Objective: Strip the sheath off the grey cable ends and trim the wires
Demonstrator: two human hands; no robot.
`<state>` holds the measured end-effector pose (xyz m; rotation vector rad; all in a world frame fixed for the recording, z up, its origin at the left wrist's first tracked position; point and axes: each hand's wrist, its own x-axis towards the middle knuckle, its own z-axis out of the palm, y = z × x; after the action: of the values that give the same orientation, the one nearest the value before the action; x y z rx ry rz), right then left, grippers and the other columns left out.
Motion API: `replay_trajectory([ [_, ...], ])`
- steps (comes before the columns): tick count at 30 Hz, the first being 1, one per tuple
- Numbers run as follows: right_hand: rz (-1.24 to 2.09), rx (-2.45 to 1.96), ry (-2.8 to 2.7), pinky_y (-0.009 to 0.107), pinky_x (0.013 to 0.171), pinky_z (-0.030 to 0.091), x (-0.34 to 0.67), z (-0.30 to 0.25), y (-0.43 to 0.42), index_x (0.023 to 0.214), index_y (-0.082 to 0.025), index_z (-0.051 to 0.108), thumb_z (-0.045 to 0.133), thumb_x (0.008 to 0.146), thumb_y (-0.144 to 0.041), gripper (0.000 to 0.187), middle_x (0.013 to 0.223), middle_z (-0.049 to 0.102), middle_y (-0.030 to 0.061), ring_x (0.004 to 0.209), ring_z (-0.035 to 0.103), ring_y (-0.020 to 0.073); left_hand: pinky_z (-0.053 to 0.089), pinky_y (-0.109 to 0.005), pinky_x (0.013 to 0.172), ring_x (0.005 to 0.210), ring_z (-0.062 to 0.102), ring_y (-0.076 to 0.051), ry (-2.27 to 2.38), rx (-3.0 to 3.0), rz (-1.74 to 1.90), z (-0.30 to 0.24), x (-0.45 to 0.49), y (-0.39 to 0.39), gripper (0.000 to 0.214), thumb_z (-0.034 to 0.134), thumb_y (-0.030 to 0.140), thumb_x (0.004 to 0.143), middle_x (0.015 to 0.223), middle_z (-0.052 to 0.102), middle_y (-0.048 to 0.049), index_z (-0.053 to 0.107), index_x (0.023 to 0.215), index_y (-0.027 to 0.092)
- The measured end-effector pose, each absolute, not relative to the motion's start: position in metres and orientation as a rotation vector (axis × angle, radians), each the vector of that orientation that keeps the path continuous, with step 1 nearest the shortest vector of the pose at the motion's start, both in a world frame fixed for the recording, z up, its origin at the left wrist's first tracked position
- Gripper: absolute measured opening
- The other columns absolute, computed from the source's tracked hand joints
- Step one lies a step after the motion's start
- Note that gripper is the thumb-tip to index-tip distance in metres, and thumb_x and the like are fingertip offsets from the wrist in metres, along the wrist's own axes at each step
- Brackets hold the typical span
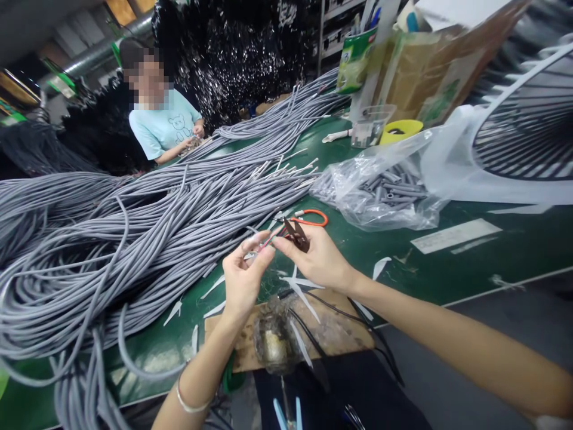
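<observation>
My left hand [244, 275] pinches the stripped end of a grey cable [262, 240], where thin coloured wires show between thumb and forefinger. My right hand [316, 257] is closed round small dark snips [295, 233] with an orange loop handle [313, 217], their tips touching those coloured wires. Both hands hover just above the green table [470, 263], over a small wooden board [331, 334] at its near edge.
A large heap of grey cables [111, 239] covers the left half of the table. A clear plastic bag of short grey sleeves [385, 188] lies right of centre. White offcuts litter the green surface. Another person in a light blue shirt [163, 125] works at the far side.
</observation>
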<state>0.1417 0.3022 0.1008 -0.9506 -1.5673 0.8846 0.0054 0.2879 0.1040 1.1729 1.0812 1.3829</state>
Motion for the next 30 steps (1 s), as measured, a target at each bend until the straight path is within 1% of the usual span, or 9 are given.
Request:
replay_trajectory([
  [2, 0.897, -0.905, -1.584, 0.022, 0.046, 0.028, 0.141, 0.101, 0.301, 0.062, -0.015, 0.052, 0.050, 0.082, -0.038, 0.030, 0.055, 0.040, -0.0024, 0.050, 0.034, 0.0085, 0.024, -0.016, 0.036, 0.040, 0.028, -0.001, 1.122, 1.232, 1.404, 0.102, 0.005, 0.288, 0.035, 0.075, 0.044, 0.063, 0.056, 0.046, 0.0049, 0.069, 0.078, 0.013],
  [4, 0.890, -0.861, -1.624, 0.021, 0.046, 0.028, 0.140, 0.102, 0.300, 0.064, -0.015, 0.054, 0.051, 0.080, -0.033, 0.025, 0.055, 0.043, -0.0023, 0.049, 0.034, 0.0079, 0.022, -0.017, 0.036, 0.041, 0.028, -0.002, 1.140, 1.249, 1.471, 0.100, 0.005, 0.287, 0.032, 0.070, 0.045, 0.069, 0.052, 0.041, 0.0049, 0.067, 0.065, 0.013],
  [7, 0.814, -0.834, -1.693, 0.021, 0.048, 0.029, 0.140, 0.105, 0.300, 0.058, -0.015, 0.054, 0.053, 0.078, -0.025, 0.022, 0.053, 0.044, -0.0026, 0.048, 0.034, 0.0071, 0.022, -0.016, 0.036, 0.038, 0.030, -0.002, 1.124, 1.189, 1.535, 0.100, 0.003, 0.287, 0.031, 0.068, 0.042, 0.072, 0.046, 0.041, 0.0054, 0.065, 0.062, 0.013],
  [11, 0.768, -0.848, -1.729, 0.022, 0.048, 0.028, 0.140, 0.106, 0.302, 0.052, -0.016, 0.048, 0.051, 0.077, -0.023, 0.026, 0.048, 0.038, -0.0045, 0.046, 0.031, 0.0063, 0.026, -0.015, 0.032, 0.033, 0.038, -0.004, 1.118, 1.041, 1.539, 0.106, 0.005, 0.289, 0.032, 0.071, 0.044, 0.066, 0.041, 0.048, 0.0044, 0.067, 0.069, 0.012],
  [15, 0.794, -0.874, -1.726, 0.021, 0.048, 0.027, 0.140, 0.105, 0.303, 0.050, -0.017, 0.042, 0.052, 0.076, -0.026, 0.029, 0.047, 0.034, -0.0052, 0.046, 0.030, 0.0062, 0.031, -0.015, 0.029, 0.030, 0.044, -0.006, 1.133, 0.917, 1.510, 0.110, 0.007, 0.291, 0.035, 0.076, 0.043, 0.057, 0.041, 0.051, 0.0046, 0.063, 0.066, 0.012],
  [18, 0.858, -0.889, -1.716, 0.021, 0.047, 0.027, 0.141, 0.105, 0.305, 0.050, -0.017, 0.042, 0.051, 0.075, -0.029, 0.029, 0.047, 0.034, -0.0051, 0.046, 0.030, 0.0064, 0.034, -0.015, 0.029, 0.030, 0.048, -0.008, 1.162, 0.857, 1.473, 0.111, 0.007, 0.292, 0.035, 0.076, 0.042, 0.057, 0.041, 0.052, 0.0050, 0.060, 0.067, 0.012],
  [21, 0.929, -0.913, -1.716, 0.021, 0.046, 0.026, 0.144, 0.106, 0.308, 0.052, -0.016, 0.044, 0.050, 0.074, -0.032, 0.028, 0.048, 0.035, -0.0043, 0.047, 0.031, 0.0067, 0.036, -0.015, 0.030, 0.030, 0.050, -0.008, 1.185, 0.843, 1.431, 0.110, 0.007, 0.293, 0.035, 0.075, 0.042, 0.058, 0.042, 0.053, 0.0051, 0.059, 0.068, 0.012],
  [24, 0.913, -0.956, -1.723, 0.021, 0.046, 0.025, 0.147, 0.106, 0.311, 0.049, -0.017, 0.040, 0.050, 0.073, -0.033, 0.031, 0.048, 0.032, -0.0042, 0.048, 0.029, 0.0067, 0.037, -0.015, 0.030, 0.030, 0.050, -0.008, 1.214, 0.833, 1.433, 0.110, 0.006, 0.295, 0.036, 0.075, 0.042, 0.057, 0.045, 0.055, 0.0046, 0.058, 0.067, 0.012],
  [30, 0.792, -1.062, -1.734, 0.022, 0.047, 0.024, 0.149, 0.104, 0.316, 0.046, -0.018, 0.034, 0.048, 0.073, -0.032, 0.033, 0.047, 0.029, -0.0045, 0.048, 0.027, 0.0065, 0.036, -0.015, 0.030, 0.031, 0.050, -0.008, 1.251, 0.770, 1.448, 0.108, 0.006, 0.301, 0.042, 0.079, 0.043, 0.047, 0.045, 0.055, 0.0047, 0.055, 0.064, 0.012],
])
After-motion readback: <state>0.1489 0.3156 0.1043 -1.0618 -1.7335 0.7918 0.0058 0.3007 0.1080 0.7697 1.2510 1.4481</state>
